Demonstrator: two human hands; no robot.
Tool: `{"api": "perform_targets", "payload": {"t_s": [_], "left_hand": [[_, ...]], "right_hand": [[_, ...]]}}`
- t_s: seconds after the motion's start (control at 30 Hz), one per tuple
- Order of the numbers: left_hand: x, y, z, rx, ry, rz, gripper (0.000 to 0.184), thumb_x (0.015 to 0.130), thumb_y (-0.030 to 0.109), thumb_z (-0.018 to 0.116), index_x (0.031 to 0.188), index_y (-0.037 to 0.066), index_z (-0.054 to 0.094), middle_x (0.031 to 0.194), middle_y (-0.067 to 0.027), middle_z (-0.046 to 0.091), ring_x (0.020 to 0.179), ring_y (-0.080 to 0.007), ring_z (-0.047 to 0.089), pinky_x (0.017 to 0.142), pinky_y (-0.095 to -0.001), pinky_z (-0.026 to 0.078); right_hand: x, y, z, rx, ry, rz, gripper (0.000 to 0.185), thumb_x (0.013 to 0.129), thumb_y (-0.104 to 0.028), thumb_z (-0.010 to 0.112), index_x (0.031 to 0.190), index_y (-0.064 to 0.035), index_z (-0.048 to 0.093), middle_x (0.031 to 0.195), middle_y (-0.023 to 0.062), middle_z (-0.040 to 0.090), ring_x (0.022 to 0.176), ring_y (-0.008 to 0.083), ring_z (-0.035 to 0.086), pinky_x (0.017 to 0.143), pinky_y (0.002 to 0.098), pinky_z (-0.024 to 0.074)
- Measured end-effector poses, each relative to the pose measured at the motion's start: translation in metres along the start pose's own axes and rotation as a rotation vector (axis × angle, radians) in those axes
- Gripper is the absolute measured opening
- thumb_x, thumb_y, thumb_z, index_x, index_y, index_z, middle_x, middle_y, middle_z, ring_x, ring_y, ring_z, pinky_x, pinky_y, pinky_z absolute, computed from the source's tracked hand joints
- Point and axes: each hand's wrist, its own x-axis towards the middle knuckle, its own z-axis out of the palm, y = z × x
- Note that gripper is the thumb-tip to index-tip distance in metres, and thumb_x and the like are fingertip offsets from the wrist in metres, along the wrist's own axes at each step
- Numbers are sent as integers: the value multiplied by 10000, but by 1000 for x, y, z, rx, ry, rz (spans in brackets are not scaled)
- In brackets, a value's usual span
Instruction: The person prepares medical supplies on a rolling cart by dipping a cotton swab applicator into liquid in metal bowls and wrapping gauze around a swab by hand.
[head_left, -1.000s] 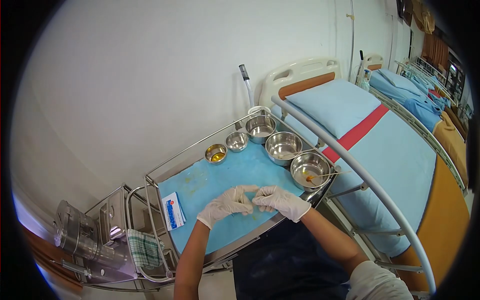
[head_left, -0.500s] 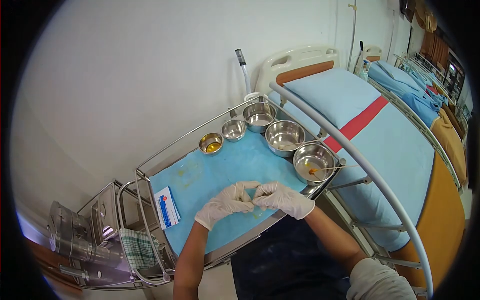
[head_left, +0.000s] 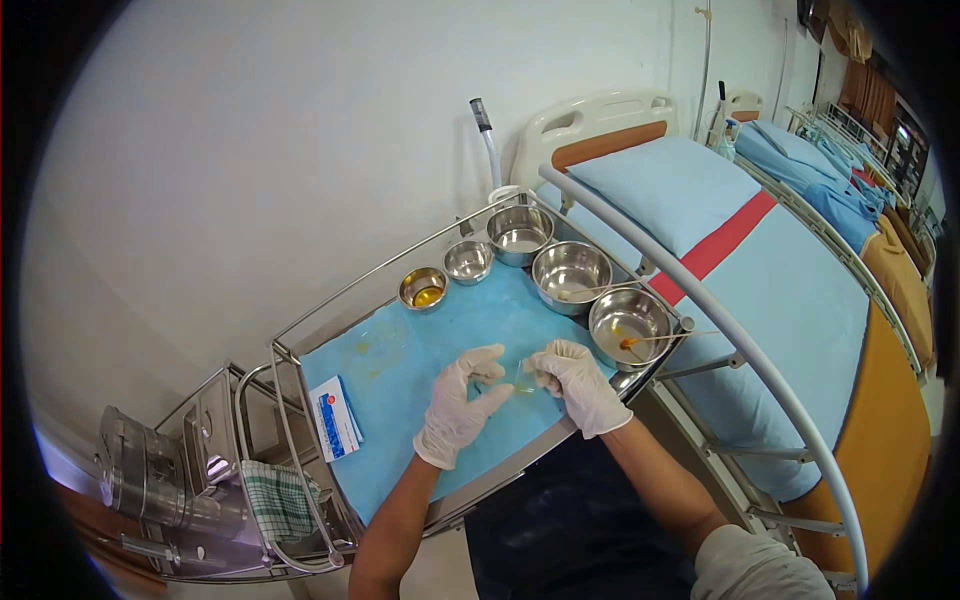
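My right hand [head_left: 580, 385], in a white glove, pinches a thin clear glass slide [head_left: 524, 378] upright between thumb and fingers. Close to its left side is my gloved left hand [head_left: 460, 405], thumb and fingers apart with nothing between them. Beneath both hands a blue pad [head_left: 400, 420] covers the trolley top. A white and blue box [head_left: 335, 418] lies at the pad's left edge. Faint clear pieces with yellow smears [head_left: 375, 348] lie toward the back left of the pad.
A small bowl of yellow liquid [head_left: 423, 289], another small bowl [head_left: 467, 262] and larger bowls [head_left: 572, 277] line the trolley's far side. A stick with an orange-brown tip rests in the nearest bowl [head_left: 630, 328]. The bed rail [head_left: 700, 290] curves close on the right.
My hands have moved apart from touching fingertips. The left hand has opened and turned upward, while the right has shifted slightly right, and the clear slide now shows in its fingers.
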Motion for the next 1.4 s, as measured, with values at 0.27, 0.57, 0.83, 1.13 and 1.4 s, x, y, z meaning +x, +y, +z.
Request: {"api": "perform_targets", "payload": {"t_s": [0.27,0.57,0.83,1.13,1.4], "left_hand": [[-2,17,20,592,141,353,637,653,203,870,1219,45,624,946,-65,674,837,-213,612,817,-317,494],[-1,1,18,805,162,357,545,719,308,835,1171,73,641,987,-44,683,859,-231,622,821,-329,485],[0,1,16,722,199,380,425,714,175,819,1109,77,700,885,-24,682,778,-206,603,763,-316,486],[0,-1,14,654,151,333,452,731,150,800,1168,89,698,879,-26,681,749,-197,590,746,-309,483],[1,-2,12,486,129,219,438,758,108,772,1187,68,688,877,-38,677,751,-175,597,735,-294,492]], "right_hand": [[-4,1,10,82,187,-64,135,827,-93,679,715,-92,603,637,-2,555,540,56,418,504,172,317],[-7,4,27,98,225,-75,131,830,-95,676,717,-88,610,642,6,560,562,55,442,522,171,325],[-6,6,19,123,172,-30,133,828,-93,679,722,-90,599,631,9,560,541,58,440,501,172,312],[-6,8,14,101,154,-49,143,826,-104,688,721,-95,591,622,15,563,512,55,424,473,167,296],[-8,6,16,19,148,-16,152,820,-104,692,713,-94,585,622,18,568,511,58,442,472,165,320]]}}
